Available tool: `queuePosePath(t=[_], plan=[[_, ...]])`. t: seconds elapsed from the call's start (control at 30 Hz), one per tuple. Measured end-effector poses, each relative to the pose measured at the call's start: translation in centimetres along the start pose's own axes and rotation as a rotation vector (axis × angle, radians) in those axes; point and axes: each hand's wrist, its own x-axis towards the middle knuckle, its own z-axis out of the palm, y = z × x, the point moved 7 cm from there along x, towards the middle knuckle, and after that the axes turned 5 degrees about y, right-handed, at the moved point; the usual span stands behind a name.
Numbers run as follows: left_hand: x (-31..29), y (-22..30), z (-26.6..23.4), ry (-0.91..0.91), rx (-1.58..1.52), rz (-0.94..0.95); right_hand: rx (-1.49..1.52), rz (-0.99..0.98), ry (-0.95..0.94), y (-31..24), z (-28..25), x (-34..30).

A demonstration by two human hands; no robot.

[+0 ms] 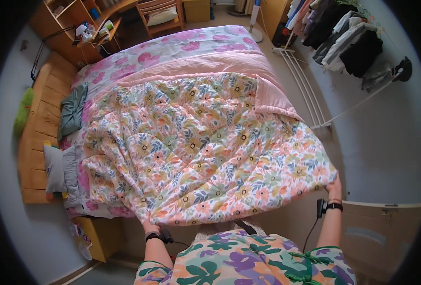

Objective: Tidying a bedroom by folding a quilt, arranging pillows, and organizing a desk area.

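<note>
A floral quilt with a pink underside spreads over the near part of the bed. Its near edge is lifted and stretched between my two hands, in front of my body. My left hand grips this edge near the lower left, its fingers partly hidden by the cloth. At the quilt's right corner, my right hand is closed on the fabric. One far corner is folded over and shows the plain pink side. Beneath lies a white sheet with pink flowers.
A green pillow and a grey pillow lie by the wooden headboard. On the right stands a white clothes rack with hanging garments. A wooden chair and a desk are beyond the bed. A yellow cabinet sits at lower left.
</note>
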Motion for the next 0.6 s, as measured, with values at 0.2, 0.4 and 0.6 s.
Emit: queuePosePath(t=[0.2,0.4,0.6], plan=[[1.9,3.3,0.3,0.0,-0.364,-0.285,-0.008,-0.268,-0.16,-7.1,8.0,-6.9],[-2.7,12.9,-3.6,-0.252,-0.43,0.127,0.039,-0.652,-0.055,-10.8,-1.2,-19.1],[-8.2,22.2,-10.1,-0.157,-0.389,0.213,0.056,-0.554,0.124,2.1,-13.0,-18.4]])
